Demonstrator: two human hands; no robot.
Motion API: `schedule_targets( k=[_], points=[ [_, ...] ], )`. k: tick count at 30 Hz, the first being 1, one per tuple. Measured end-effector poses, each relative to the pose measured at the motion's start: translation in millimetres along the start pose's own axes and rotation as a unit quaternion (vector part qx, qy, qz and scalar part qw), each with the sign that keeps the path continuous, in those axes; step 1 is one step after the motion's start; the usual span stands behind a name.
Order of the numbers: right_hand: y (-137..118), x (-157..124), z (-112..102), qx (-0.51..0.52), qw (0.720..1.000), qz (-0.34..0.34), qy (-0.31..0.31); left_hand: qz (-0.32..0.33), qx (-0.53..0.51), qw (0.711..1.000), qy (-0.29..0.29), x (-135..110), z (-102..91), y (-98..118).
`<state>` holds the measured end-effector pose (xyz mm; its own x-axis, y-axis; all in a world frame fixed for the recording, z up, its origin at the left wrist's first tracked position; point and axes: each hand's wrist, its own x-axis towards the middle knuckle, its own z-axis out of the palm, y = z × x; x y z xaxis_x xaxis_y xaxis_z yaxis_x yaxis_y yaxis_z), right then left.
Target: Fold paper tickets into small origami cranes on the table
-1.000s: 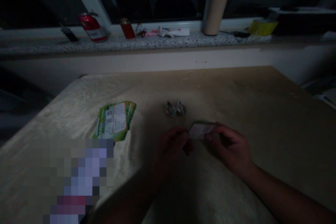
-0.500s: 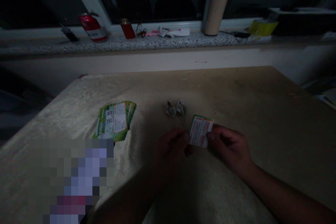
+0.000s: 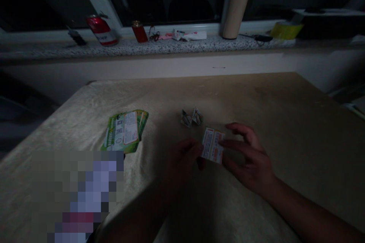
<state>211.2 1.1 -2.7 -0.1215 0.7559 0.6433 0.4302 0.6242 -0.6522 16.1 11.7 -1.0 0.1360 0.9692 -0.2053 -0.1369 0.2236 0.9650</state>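
Observation:
A small printed paper piece (image 3: 212,145), white with orange blocks and lines of text, is pinched at its left edge by my left hand (image 3: 185,161), which lies in shadow. At the paper's right side, my right hand (image 3: 251,159) has its fingers spread. Its index fingertip reaches the paper's right edge, and the thumb is close to the lower corner; whether they touch is hard to tell. Just beyond the paper, two small folded paper shapes (image 3: 191,117) stand side by side on the table. Several green printed sheets (image 3: 123,131) lie stacked to the left.
The pale table (image 3: 256,98) ends below a speckled stone windowsill (image 3: 159,48). On the sill are a red can (image 3: 102,31), a red lighter (image 3: 139,32), crumpled wrappers (image 3: 188,35), a cardboard tube (image 3: 236,5) and a yellow tape roll (image 3: 286,31). A blurred patch hides the lower left.
My right hand has loosened its pinch on the paper and spread its fingers. The paper has shifted slightly left and tilted, staying in my left hand.

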Motion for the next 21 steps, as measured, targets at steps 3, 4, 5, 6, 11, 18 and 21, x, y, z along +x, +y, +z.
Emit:
schedule_targets(
  k=[3,4,5,6,11,18,21],
  points=[
    [-2,4,-1,0.024,0.999,-0.012,-0.039,0.040,0.029,0.999,-0.011,-4,0.3,4],
    [-1,5,-1,0.043,0.998,-0.002,-0.044,0.063,0.039,0.997,-0.011,-5,0.5,5],
    [-1,5,0,0.059,0.997,0.013,-0.046,0.085,0.045,0.995,-0.004,-7,0.7,7],
    [0,5,0,0.071,0.996,0.031,-0.047,0.101,0.053,0.993,0.007,-8,0.8,8],
    [2,2,2,0.113,0.989,0.075,-0.067,0.128,0.098,0.986,0.031,-8,-0.2,4],
    [1,-2,2,0.152,0.981,0.094,-0.074,0.179,0.166,0.970,0.007,-13,0.1,5],
    [2,-4,1,0.174,0.976,0.107,-0.073,0.194,0.190,0.962,-0.012,-15,1.7,7]
  ],
)
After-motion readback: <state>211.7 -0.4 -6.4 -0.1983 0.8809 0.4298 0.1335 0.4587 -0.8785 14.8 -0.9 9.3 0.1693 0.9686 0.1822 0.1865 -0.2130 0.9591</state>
